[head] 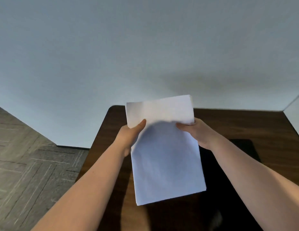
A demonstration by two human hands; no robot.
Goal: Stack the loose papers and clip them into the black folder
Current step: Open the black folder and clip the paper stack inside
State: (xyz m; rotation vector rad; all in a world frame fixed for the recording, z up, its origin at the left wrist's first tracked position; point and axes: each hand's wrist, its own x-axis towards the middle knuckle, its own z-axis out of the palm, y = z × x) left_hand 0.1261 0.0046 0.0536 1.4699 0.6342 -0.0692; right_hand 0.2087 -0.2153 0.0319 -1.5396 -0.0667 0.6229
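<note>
I have the stack of papers point(165, 152) up in the air between my two hands, lifted clear of the worktop point(245, 124). My left hand point(130, 133) is closed on the stack's left edge near the top, thumb over the front sheet; my right hand point(194, 130) is pinching the opposite edge at about the same height. The lower part of the stack hangs free below both hands. The black folder point(228, 164) lies flat on the worktop under and to the right of my right hand, mostly hidden behind the papers, so I cannot see its clip at all.

The risk, as I judge it, is in that unsupported lower half: with both grips near the top, sheets could fan out or slide askew as I bring them down, and the corners at the bottom already look slightly uneven. If either pinch slackens, loose sheets may slip off toward the floor point(28, 172) past my left hand. Setting them down blind onto the folder could also miss the clip.
</note>
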